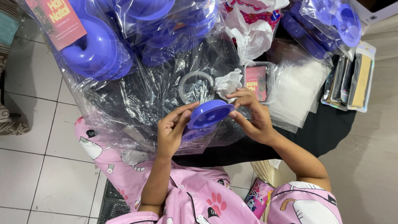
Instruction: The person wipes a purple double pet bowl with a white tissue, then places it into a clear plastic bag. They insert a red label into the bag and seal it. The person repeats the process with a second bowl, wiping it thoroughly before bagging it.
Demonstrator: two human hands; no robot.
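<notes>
A purple plastic bowl-shaped lid (pixel 208 114) is held between both hands above my lap, tilted on edge. My left hand (pixel 173 129) grips its left rim with the thumb on top. My right hand (pixel 251 115) pinches its right rim with fingertips. A second purple piece (pixel 195 133) sits just under it inside a clear plastic bag (pixel 141 103). A roll of clear tape (pixel 195 86) lies on the plastic beyond the hands, next to crumpled white paper (pixel 228 83).
Bagged purple bowls (pixel 93 52) pile up at the top, more at the top right (pixel 331 20). A small clear box with a pink card (pixel 258 81), a stack of clear sleeves (pixel 296 93) and packaged items (pixel 352 81) lie on the black table. White tiled floor lies to the left.
</notes>
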